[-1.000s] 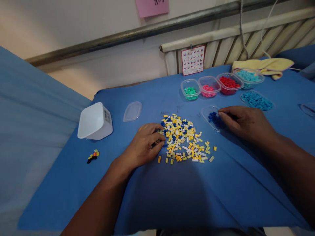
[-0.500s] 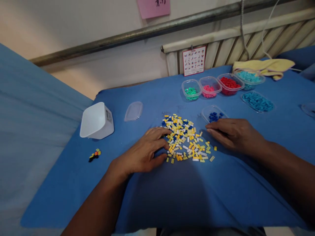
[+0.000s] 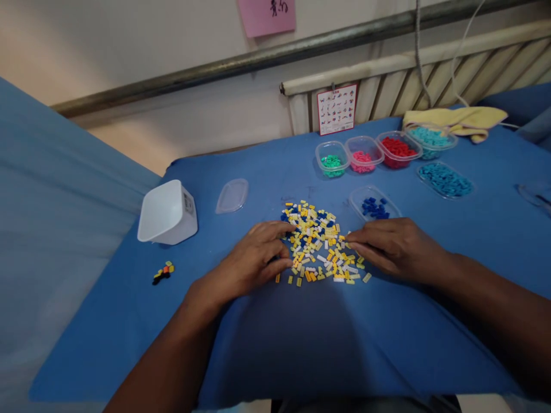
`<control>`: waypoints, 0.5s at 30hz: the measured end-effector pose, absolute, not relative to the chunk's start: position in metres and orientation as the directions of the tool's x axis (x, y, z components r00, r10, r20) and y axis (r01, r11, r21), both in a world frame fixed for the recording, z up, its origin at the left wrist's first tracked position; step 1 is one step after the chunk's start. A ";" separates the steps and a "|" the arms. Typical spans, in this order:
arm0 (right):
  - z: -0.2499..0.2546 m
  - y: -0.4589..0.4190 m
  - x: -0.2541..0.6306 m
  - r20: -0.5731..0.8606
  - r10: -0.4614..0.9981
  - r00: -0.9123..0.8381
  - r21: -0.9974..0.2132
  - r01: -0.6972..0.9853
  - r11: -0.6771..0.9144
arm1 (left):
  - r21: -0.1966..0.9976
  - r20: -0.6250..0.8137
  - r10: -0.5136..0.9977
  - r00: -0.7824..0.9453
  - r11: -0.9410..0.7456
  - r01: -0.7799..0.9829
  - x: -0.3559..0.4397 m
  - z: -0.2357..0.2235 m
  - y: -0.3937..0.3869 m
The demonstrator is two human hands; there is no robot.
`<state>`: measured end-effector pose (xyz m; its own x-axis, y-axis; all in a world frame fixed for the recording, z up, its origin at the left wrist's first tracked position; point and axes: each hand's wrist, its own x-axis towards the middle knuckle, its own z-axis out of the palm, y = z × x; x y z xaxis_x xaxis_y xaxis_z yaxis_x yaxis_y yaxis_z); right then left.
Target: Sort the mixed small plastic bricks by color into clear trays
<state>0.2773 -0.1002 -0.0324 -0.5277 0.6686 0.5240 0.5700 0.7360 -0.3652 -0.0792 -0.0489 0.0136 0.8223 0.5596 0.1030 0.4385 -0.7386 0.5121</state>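
A loose pile of small toy building bricks (image 3: 314, 232), yellow, white and dark blue, lies in the middle of the blue cloth. At its left edge rests my left hand (image 3: 260, 255), its fingers bent but apart, the tips touching the outer bricks. My right hand (image 3: 394, 248) is at the pile's right edge with thumb and forefinger together; whether a brick is between them I cannot make out. Just beyond that hand is a shallow clear plastic lid (image 3: 355, 202) bearing several dark blue bricks (image 3: 375, 208).
Clear tubs hold green bricks (image 3: 332, 164), pink bricks (image 3: 362, 161), red bricks (image 3: 398, 148) and light turquoise bricks (image 3: 429, 137). Teal bricks (image 3: 445, 179) fill another lid. Leftward are an empty-looking white bin (image 3: 166, 212), a clear lid (image 3: 232, 196) and a small brick cluster (image 3: 164, 272).
My right hand has moved left, from the lid with blue bricks to the pile's right edge. My left hand stays by the pile, its fingers slightly more bent.
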 end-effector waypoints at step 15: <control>-0.025 -0.120 0.231 0.656 0.530 -0.538 -0.361 0.393 0.846 | 0.997 -0.063 0.802 0.594 0.027 0.070 -0.017 -0.009 -0.100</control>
